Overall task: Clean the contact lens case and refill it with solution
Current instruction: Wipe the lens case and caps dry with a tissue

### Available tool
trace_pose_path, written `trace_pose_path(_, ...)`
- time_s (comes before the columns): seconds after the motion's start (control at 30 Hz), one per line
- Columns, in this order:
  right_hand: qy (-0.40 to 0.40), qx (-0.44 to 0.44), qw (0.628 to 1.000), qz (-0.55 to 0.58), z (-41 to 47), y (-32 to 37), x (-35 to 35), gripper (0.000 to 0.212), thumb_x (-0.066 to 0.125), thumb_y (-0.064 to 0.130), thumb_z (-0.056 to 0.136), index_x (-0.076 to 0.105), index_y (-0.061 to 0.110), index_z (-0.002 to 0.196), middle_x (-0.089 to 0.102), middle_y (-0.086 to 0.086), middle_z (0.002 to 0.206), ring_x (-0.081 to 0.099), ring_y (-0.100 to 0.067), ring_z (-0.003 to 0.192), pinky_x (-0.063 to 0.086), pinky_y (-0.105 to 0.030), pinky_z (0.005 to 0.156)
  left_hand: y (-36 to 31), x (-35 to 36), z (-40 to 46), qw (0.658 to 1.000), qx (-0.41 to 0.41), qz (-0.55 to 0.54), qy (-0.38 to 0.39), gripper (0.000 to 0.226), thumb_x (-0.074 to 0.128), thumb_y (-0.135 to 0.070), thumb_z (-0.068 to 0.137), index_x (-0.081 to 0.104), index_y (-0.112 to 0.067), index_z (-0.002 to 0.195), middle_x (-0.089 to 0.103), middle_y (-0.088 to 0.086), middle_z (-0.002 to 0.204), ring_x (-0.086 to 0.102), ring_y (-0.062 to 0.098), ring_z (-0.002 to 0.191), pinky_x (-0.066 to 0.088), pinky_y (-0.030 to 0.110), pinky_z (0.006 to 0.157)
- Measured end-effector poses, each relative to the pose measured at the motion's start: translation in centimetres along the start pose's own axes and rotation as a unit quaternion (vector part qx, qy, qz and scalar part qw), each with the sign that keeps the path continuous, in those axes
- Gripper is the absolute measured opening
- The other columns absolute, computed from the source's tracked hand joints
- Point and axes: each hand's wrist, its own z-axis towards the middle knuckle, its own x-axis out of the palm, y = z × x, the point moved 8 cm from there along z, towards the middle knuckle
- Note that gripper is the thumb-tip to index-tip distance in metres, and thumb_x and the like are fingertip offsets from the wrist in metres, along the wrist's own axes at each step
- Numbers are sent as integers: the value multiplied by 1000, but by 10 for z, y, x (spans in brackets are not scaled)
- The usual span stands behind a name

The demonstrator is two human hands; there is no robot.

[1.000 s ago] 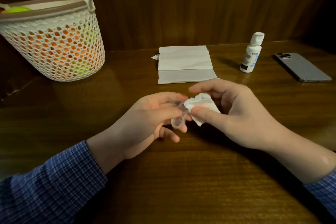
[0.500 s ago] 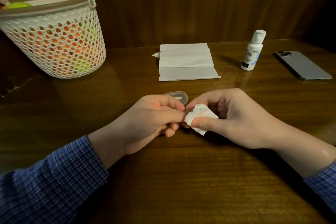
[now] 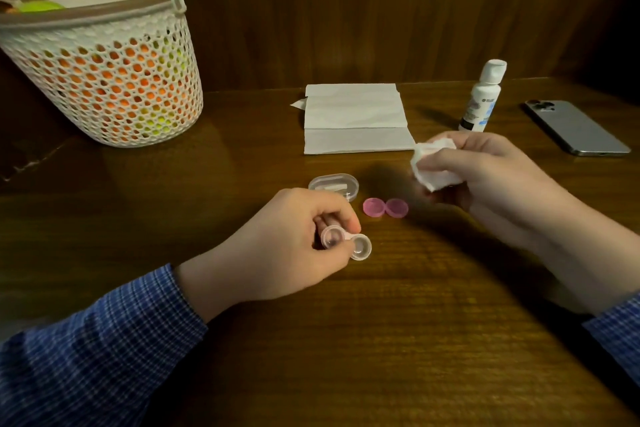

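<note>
Left hand [image 3: 294, 246] pinched pale pink twin-cup lens case [image 3: 346, 243] at frame centre, fingers hiding one cup's edge. Right hand [image 3: 485, 177], blurred, clutched crumpled white tissue [image 3: 433, 166] centre right. Two pink round caps [image 3: 385, 208] lay between hands.

The left hand [image 3: 294, 246] pinches the uncapped lens case [image 3: 346, 245] just above the worktop [image 3: 381, 340], both wells facing up. The right hand [image 3: 485, 177] grips a crumpled tissue [image 3: 433, 170], held apart from the case. Two pink caps [image 3: 385, 208] lie touching each other mid-worktop, beside a clear oval lid [image 3: 334, 184]. Along the back edge sit folded tissues [image 3: 355, 118], a solution bottle [image 3: 481, 97] and a phone [image 3: 575, 126]; a mesh basket [image 3: 107, 69] stands at the back left corner.
</note>
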Motion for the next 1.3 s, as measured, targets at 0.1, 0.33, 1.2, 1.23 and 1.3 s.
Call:
trace_pose_path(0.1,-61,32,997,-33,4,-6,-14,15,63,3,93,72,15,97,76,-3,77,69,-13,70,56,-29,67,-6,0,-2,998,29,47,-13,16,75,-20,91,74,-28,104,66,-15,83,63,7,80,50,16,62)
trace_pose_path(0.33,-63,33,975,-211,6,-8,-14,31,50,1,95,68,25,100,69,-8,86,60,-14,65,47,-18,49,-5,-9,-1,989,27,140,-27,9,69,-28,92,71,-31,100,63,-16,92,54,3,95,50,28,80)
trace_pose_path(1.2,58,-259,942,-205,-32,35,39,22,82,32,79,75,20,96,74,16,79,67,-1,71,46,-7,66,-1,16,9,899,-155,-406,-44,29,58,-26,99,71,-7,115,70,8,89,58,14,70,45,25,55)
trace_pose_path(1.23,70,-261,943,-194,-34,34,43,22,83,29,79,74,18,96,75,12,81,68,-2,71,48,-8,66,-5,23,9,880,-157,-447,-15,40,59,-31,94,67,0,118,65,11,90,57,13,70,44,26,55)
trace_pose_path(1.3,78,-262,942,-194,-35,32,46,22,83,26,79,74,18,97,76,5,86,70,-6,74,49,-10,68,-10,29,8,851,-162,-499,17,46,60,-34,85,64,3,113,58,9,88,56,10,67,43,26,56)
